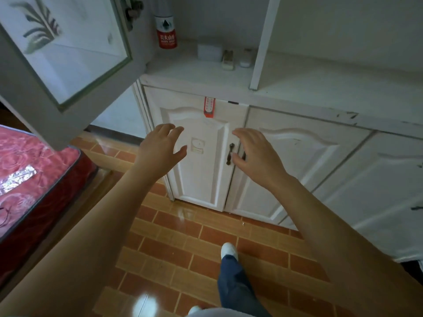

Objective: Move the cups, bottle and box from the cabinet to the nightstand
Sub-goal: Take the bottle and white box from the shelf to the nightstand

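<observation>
A bottle (166, 30) with a red and white label stands at the back left of the white cabinet's open shelf (196, 72). To its right sits a small white box (209, 51). Two small items lie beside the box, too blurred to identify. No cups show. My left hand (160, 148) and my right hand (254, 154) hover empty, fingers spread, in front of the cabinet's lower doors (201, 161), well below the shelf. My right hand is close to the dark door handles (230, 154).
A glass-paned upper cabinet door (68, 53) hangs open at the upper left, above my left arm. A bed with a red mattress (29, 170) fills the left side. The floor is orange tile (174, 248); my leg and white shoe (229, 250) stand on it.
</observation>
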`<state>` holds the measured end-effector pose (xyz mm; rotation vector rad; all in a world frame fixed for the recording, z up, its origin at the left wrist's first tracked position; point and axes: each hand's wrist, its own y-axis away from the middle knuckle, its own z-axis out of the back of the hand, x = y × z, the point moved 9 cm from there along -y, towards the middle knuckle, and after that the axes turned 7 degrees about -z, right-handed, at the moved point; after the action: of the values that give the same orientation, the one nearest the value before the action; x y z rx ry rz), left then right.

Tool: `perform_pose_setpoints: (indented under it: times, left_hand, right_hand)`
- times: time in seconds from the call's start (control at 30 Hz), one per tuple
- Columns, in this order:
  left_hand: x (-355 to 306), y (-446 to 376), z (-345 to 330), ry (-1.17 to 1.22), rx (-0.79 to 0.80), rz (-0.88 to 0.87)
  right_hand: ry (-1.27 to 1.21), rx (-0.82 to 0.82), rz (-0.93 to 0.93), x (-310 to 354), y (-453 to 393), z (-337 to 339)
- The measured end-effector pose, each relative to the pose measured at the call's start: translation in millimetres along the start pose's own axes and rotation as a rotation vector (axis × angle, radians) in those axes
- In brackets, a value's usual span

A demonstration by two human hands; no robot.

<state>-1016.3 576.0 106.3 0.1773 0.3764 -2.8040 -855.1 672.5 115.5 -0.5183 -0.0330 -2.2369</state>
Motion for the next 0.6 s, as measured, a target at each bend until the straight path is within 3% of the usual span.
perform_pose_setpoints:
  times: [0.33,0.6]
  left_hand:
    - [49,-94,11,-0.074,-0.104,0.183]
    - [83,-136,19,-0.069,-0.176,0.311]
  right_hand:
    - [-0.045,0.010,0.261,8,-137,-1]
    - [-0.040,0.010,0.337,13,-218,2]
